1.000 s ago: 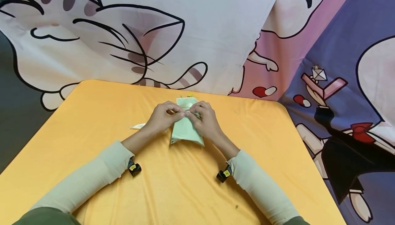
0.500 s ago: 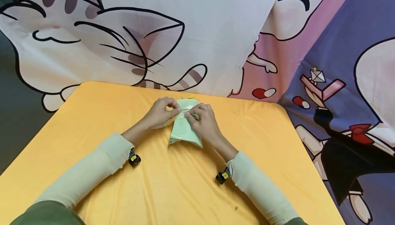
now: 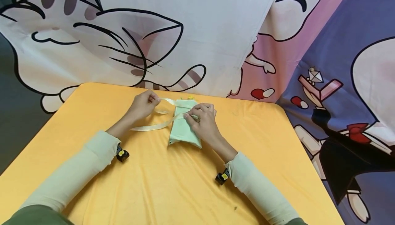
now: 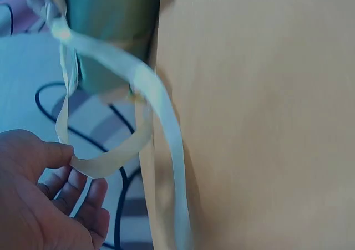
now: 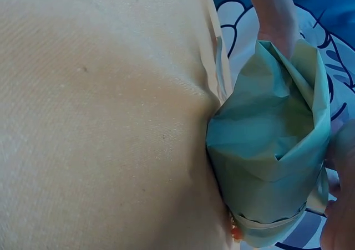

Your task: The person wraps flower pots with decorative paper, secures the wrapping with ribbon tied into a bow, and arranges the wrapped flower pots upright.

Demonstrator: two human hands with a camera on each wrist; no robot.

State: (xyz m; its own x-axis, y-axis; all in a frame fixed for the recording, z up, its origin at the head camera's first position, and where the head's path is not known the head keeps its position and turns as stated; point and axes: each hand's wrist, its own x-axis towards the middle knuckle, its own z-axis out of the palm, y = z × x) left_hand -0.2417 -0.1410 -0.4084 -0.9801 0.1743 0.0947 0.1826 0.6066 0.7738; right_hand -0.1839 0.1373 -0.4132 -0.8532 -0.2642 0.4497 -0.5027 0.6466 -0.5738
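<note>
A mint-green paper-wrapped bundle (image 3: 184, 132) lies on the yellow cloth, and small yellow flowers (image 3: 191, 98) peek from its far end. Round it runs a pale cream ribbon (image 3: 151, 128). My left hand (image 3: 142, 105), left of the bundle, pinches the ribbon between thumb and fingertips, drawing out a loop that the left wrist view shows hanging in a curve. On the bundle's upper face my right hand (image 3: 203, 121) pinches the ribbon at the crossing. The right wrist view shows the folded open end of the wrap (image 5: 272, 122); most of the right hand is out of frame there.
A yellow cloth (image 3: 172, 187) covers the table, with a small dark speck (image 3: 235, 208) near the front right. Cartoon-printed fabric (image 3: 216, 29) hangs behind the table and along its right side. One ribbon tail lies leftward over the cloth.
My left hand has moved left and away from the bundle, drawing the ribbon out into a loop. A long ribbon tail now shows at the left. The right hand stays at the crossing.
</note>
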